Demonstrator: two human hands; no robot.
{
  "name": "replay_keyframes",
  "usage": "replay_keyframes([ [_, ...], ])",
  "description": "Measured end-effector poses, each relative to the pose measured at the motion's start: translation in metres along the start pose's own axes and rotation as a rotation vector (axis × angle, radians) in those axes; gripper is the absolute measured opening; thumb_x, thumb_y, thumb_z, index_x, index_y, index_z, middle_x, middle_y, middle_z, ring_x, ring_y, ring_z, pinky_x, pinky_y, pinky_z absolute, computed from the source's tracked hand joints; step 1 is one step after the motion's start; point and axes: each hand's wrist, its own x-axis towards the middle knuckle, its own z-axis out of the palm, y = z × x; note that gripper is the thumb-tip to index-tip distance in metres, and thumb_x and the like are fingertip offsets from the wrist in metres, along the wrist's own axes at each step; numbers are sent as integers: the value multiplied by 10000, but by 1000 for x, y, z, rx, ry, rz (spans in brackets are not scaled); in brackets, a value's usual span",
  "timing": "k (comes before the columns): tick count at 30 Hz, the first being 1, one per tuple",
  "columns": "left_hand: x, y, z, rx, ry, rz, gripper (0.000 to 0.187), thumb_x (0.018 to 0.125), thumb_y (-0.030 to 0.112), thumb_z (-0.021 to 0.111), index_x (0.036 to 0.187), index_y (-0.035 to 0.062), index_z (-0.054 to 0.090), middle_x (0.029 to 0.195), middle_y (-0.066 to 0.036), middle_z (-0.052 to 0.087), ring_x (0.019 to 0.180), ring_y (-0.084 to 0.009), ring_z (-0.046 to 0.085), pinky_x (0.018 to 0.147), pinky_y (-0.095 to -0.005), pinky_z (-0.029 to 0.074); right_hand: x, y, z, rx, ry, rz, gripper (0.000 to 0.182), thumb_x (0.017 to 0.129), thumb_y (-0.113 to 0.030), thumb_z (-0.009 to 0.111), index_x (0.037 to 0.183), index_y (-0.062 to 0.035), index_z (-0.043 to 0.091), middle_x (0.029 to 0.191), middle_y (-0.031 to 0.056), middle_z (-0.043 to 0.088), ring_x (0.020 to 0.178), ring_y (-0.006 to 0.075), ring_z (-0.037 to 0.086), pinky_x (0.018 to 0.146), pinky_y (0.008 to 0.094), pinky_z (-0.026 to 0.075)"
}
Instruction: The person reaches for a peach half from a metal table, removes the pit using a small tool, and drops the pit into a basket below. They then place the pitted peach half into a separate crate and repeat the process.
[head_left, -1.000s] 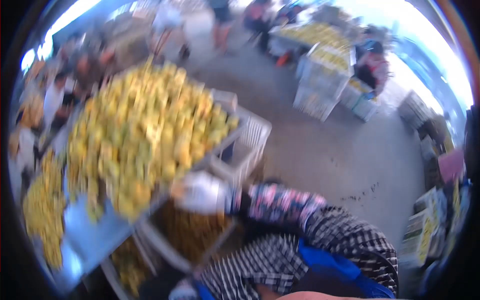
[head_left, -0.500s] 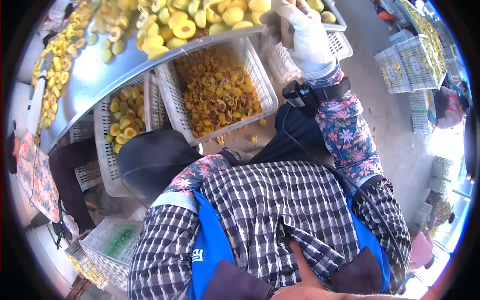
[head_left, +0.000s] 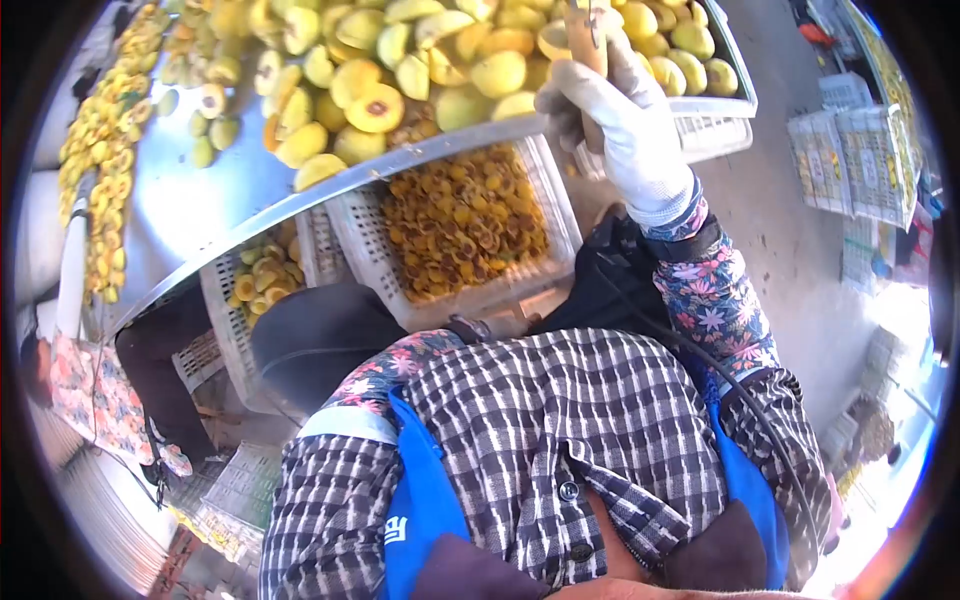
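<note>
Head view, as I watch from far off: the right hand [head_left: 620, 115], in a white glove with greyish fingers, is up at the near rim of the metal table [head_left: 165, 190], toward that table's right end. Its fingers are curled together, clamped on a tan stick [head_left: 588, 45], perhaps a wooden handle. Lying within the grip, the stick has its long axis running fore and aft, across the line of the table's near rim, with one end pointing out over the yellow fruit [head_left: 500, 72]. I cannot make out its far tip.

The right hand is clearly the nearer one to stick and fruit. I see the left sleeve [head_left: 425, 355] bent low on the wearer's side of the table, but not whether the left hand's fingers are apart or together.

The table's surface is shiny metal, with whole and halved fruit heaped along its near rim. Under that rim sits a white crate [head_left: 562, 205] of small orange-brown pieces [head_left: 460, 235]. Left of the table's near side is another person's floral top [head_left: 95, 395]; to its right I get grey floor [head_left: 770, 190] and, beyond, stacked crates [head_left: 860, 160].
</note>
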Motion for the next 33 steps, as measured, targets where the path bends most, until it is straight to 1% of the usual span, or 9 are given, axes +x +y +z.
replay_keyframes([
  [6,13,13,-8,-58,49,96,429,1005,283,414,1334,19,492,1376,-164,496,1246,-244,499,1057,-342,389,20,12,4,33,28,35,286,904,-185,631,1140,-47,546,746,36,643,541,74,571,484,206,451],
  [9,36,-8,-25,-233,104,526,430,1006,283,412,1335,18,490,1382,-165,492,1249,-244,496,1058,-342,389,14,7,-1,-14,20,27,313,908,-165,616,1186,-61,518,793,17,609,586,62,549,528,202,442],
  [12,-2,117,-96,71,-82,-53,334,1007,235,372,1190,59,590,1075,-129,647,973,-201,628,869,-336,514,7,8,-14,64,64,101,316,919,-175,603,1206,-72,522,803,-5,595,647,58,544,576,202,442],
  [14,-40,160,-145,360,331,370,309,1001,254,391,1109,79,622,938,-90,663,817,-168,638,754,-314,533,-4,12,-21,63,26,52,312,928,-159,591,1217,-73,510,805,5,606,637,59,541,570,203,442],
  [17,-70,197,-213,-119,1053,458,292,885,179,631,1099,-17,601,952,-114,650,925,-191,602,798,-319,489,-11,15,-17,107,-29,103,345,933,-169,593,1248,-68,497,796,15,617,620,71,565,567,204,462],
  [19,-83,200,-257,512,1467,117,625,824,335,692,1287,-12,457,1236,-235,530,1095,-333,566,911,-396,477,-9,20,-10,82,-55,114,320,933,-175,590,1223,-66,510,804,21,627,606,73,571,552,206,459],
  [24,-35,173,-283,530,1284,-534,1016,658,543,772,1398,35,293,1380,-277,371,1211,-416,497,1001,-462,424,-15,15,17,56,-143,156,321,914,-200,610,1198,-79,519,799,22,626,604,76,579,526,206,441],
  [30,-32,149,-314,211,1647,-256,784,743,306,712,1350,19,307,1238,-243,475,1073,-381,569,910,-466,476,-28,27,14,71,-183,233,376,920,-193,614,1261,-81,502,786,10,599,639,74,568,557,204,451],
  [33,-57,177,-282,-328,1620,327,677,778,209,670,1348,60,337,1230,-177,489,1057,-331,580,879,-466,492,-31,22,19,53,-184,289,350,922,-182,608,1239,-77,504,773,1,569,607,65,528,550,201,434],
])
